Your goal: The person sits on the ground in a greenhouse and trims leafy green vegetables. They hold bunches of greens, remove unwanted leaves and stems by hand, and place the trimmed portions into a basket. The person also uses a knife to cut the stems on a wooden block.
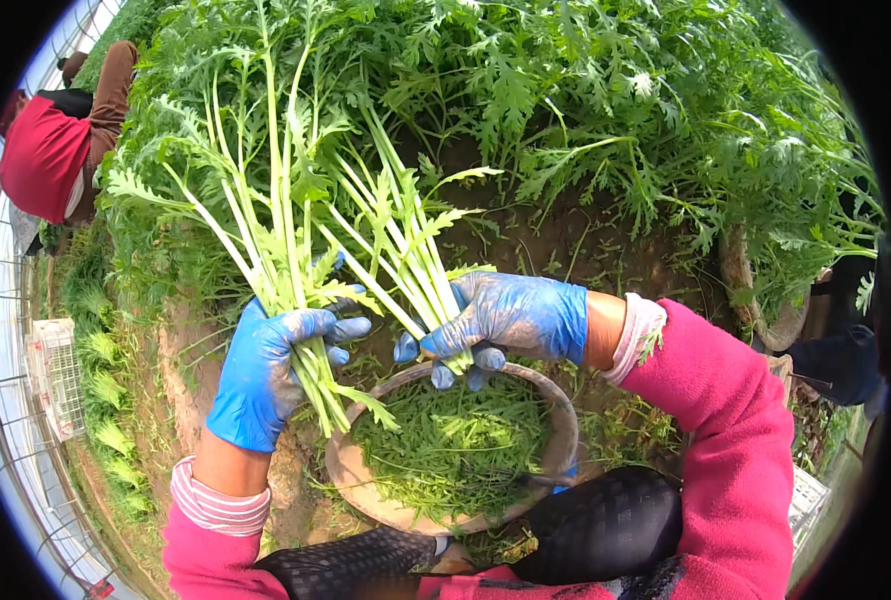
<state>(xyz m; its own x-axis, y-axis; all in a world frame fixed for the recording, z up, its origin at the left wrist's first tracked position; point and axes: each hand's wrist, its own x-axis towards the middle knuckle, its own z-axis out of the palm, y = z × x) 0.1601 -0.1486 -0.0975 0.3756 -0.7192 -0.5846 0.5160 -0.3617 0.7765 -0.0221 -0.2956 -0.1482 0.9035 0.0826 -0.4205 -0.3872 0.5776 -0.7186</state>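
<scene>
My left hand [288, 360], in a soiled blue glove, grips a bunch of leafy green stalks [280, 187] with lobed leaves; the cut ends point down past the palm. Beside it my right hand [483, 322], gloved too, is closed around a smaller bunch of the same stalks [408, 247], their lower ends poking out between thumb and fingers. The two bunches fan upward, their upper leaves blending into the crop behind. Below both hands is a round basin [565, 420] holding loose green leaves and trimmings [453, 442].
Dense leafy plants [505, 75] stand ahead over bare soil [520, 232]. At the left lie bundled greens [115, 390] in a row, a white plastic crate [59, 375] and a person in red [44, 157] bending. Another person's dark-clothed part [835, 364] and a white crate [805, 499] are at right.
</scene>
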